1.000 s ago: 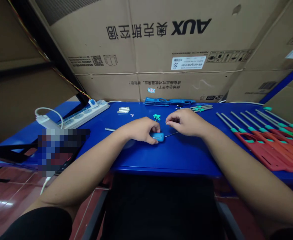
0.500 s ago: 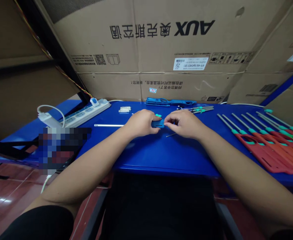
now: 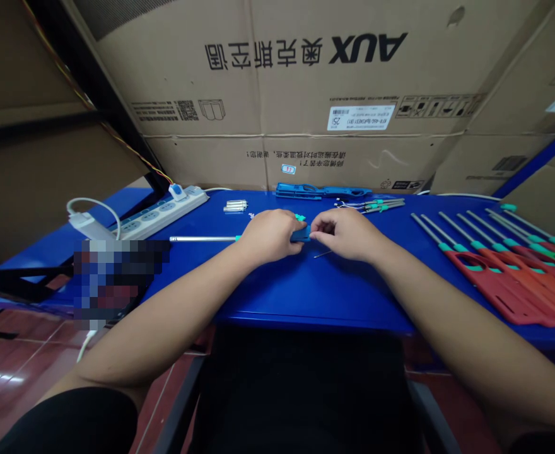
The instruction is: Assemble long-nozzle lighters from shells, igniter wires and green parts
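My left hand (image 3: 270,234) is wrapped round a long-necked blue gas lighter (image 3: 301,235), whose handle end sticks out past my fingers. Its metal barrel (image 3: 202,239) reaches out to the left, with a teal collar near my palm. Thumb and forefinger of my right hand (image 3: 346,233) are pinched together at the handle's right end; whatever is between them is too small to make out. Under the right hand lies a thin metal rod (image 3: 323,255), mostly covered. Small teal pieces (image 3: 299,217) show just behind my left fingers.
Blue casing halves (image 3: 322,192) lie at the back, near metal barrels with teal parts and wires (image 3: 376,205). Small metal cylinders (image 3: 235,206) sit left of centre. Red and orange lighters (image 3: 499,277) line the right side. A power strip (image 3: 164,211) is at left.
The blue lighter has turned slightly and shifted a little left in my left hand, so its teal collar now shows. My right fingers remain pinched at its end.
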The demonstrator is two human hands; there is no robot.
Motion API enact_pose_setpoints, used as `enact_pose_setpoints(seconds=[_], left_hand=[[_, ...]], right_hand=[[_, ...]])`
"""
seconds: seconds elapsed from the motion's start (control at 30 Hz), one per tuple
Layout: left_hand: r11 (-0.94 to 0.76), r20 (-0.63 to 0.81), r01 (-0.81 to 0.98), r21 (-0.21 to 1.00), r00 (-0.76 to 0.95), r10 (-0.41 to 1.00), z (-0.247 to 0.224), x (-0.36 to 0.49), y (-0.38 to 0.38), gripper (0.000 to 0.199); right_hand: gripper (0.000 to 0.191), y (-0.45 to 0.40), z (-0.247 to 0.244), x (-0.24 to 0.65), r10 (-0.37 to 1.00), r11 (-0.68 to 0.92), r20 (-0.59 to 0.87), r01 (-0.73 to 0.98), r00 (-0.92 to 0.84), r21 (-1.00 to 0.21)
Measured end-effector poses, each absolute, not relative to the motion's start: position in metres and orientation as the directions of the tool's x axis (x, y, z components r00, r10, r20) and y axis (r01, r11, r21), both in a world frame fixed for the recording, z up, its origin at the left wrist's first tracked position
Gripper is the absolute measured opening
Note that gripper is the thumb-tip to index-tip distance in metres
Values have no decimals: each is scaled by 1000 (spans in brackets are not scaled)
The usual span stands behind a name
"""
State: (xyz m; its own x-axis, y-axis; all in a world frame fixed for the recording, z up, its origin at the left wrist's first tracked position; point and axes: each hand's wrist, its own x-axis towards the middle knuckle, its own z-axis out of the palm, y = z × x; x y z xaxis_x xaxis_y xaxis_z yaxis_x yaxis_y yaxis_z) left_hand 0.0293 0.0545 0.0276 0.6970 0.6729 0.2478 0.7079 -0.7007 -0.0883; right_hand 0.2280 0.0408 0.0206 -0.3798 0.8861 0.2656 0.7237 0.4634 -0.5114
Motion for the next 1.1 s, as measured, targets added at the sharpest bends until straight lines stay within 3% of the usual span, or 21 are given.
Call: enact_pose_setpoints(seconds=[0.1, 0.17, 0.37, 0.77, 0.9, 1.1], left_hand=[[-705, 253, 700, -116, 707, 660, 28, 30, 53, 30], [-700, 248, 697, -157, 713, 655, 29, 32, 51, 29], [-661, 297, 700, -269, 713, 635, 29, 39, 44, 23], [-641, 301, 728, -244, 685, 664, 25, 42, 40, 18], [-651, 264, 737, -180, 674, 690, 23, 42, 41, 22], [-673, 304, 739, 26, 635, 710, 23, 39, 48, 32]], right_hand=[[8, 43, 20, 230, 932, 349, 176, 656, -317, -669], [8, 44, 21, 231, 942, 310, 137, 635, -307, -707], [7, 42, 23, 229, 953, 295, 163, 659, -255, -692], [7, 41, 21, 223, 972, 235, 165, 643, -169, -729], [10, 47, 15, 226, 984, 147, 65, 544, -167, -826], [22, 48, 18, 233, 966, -9, -101, 358, -239, -934]])
